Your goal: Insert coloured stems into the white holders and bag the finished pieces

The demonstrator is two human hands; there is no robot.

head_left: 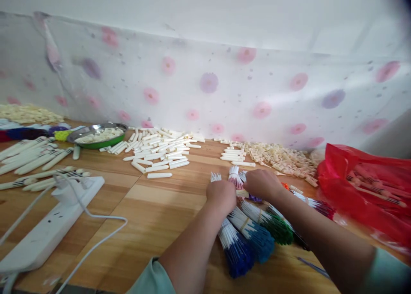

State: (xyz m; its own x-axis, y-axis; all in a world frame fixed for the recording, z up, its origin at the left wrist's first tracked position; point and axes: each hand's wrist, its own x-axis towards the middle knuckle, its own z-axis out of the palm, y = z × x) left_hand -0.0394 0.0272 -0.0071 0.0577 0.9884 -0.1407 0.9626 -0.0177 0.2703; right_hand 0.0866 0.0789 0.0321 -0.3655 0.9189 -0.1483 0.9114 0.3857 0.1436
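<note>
My left hand [221,194] is closed around the white-stick end of a bundle of small brushes [236,247] with blue bristles. My right hand [262,183] is closed beside it, gripping a bunch of white sticks with pink tips [235,176]. Under both hands lie several banded bundles, fanned out on the wooden table [154,212]: blue ones, a teal one [258,238], a green one [278,226] and a dark red one [317,206].
A heap of white plastic tubes [157,150] lies at the back middle, small cream caps [282,157] to its right. A red plastic bag [366,187] sits at the right. At left are a green-rimmed metal dish [96,135], long white handles [28,157] and a white power strip [48,230] with cord.
</note>
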